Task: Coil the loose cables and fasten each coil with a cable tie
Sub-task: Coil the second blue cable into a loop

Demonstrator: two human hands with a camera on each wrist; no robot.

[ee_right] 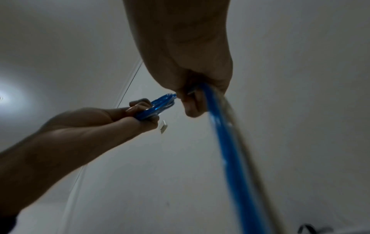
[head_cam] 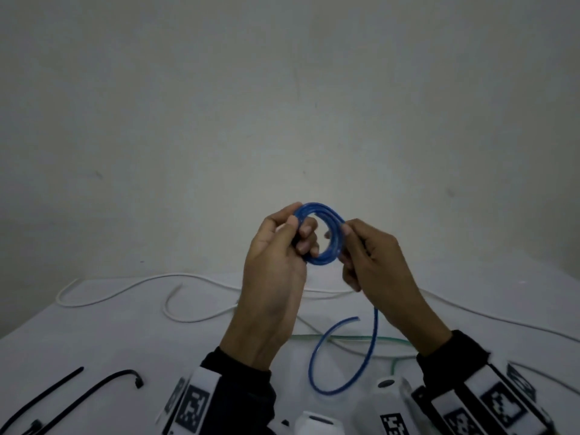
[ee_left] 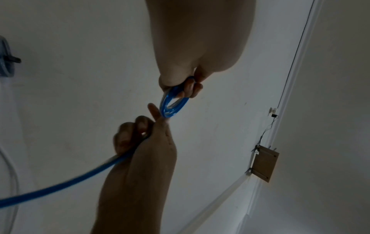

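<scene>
Left hand (head_cam: pixel 276 259) grips blue cable (head_cam: pixel 323 233) coil; right hand (head_cam: pixel 373 262) pinches coil's opposite side.

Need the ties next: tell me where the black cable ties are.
In the head view the black cable ties lie on the table at near left, left of the left hand, untouched.

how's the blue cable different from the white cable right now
The blue cable is held up in the air, wound into a small coil between the left hand and right hand; the white cable lies untouched on the table. The blue one is tightly looped with only a short tail hanging; the white one sprawls in wide loose curves. Both are thin, flexible and not yet tied.
</scene>
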